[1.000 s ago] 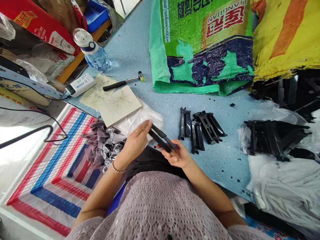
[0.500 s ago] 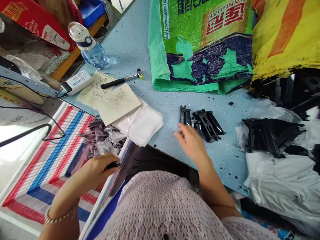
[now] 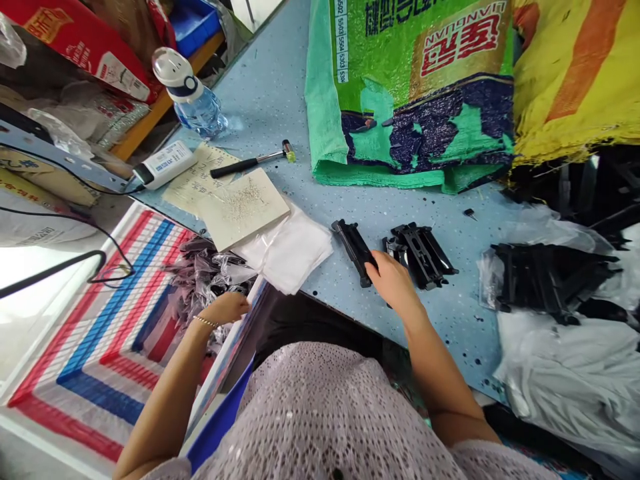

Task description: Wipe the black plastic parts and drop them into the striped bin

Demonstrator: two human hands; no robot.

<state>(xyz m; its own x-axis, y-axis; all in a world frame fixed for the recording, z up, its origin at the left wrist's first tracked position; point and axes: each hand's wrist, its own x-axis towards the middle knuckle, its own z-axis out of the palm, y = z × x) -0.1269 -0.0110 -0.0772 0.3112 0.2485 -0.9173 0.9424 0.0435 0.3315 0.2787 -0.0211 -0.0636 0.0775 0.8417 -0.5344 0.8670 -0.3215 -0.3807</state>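
Observation:
My right hand (image 3: pixel 395 283) grips the lower end of a long black plastic part (image 3: pixel 355 250). The part lies slanted just right of a stack of clear plastic bags (image 3: pixel 297 250). Close to that hand, on its right, is a small pile of similar black parts (image 3: pixel 420 253). Over the rim of a striped basket (image 3: pixel 120 320) is my left hand (image 3: pixel 227 310), fingers stretched toward the table, with nothing visible in them. Beneath it in the basket lie several bagged dark parts (image 3: pixel 200 267).
A small hammer (image 3: pixel 250 162) and a cardboard piece (image 3: pixel 245 207) lie left on the blue table (image 3: pixel 260 73). Behind them stands a water bottle (image 3: pixel 193 100). A green sack (image 3: pixel 410 100) fills the back. More black parts (image 3: pixel 555 273) lie at right on plastic.
My right hand has closed on one black part and shifted it left, away from the pile. My left hand has risen toward the table; the dark thing seen in it before no longer shows.

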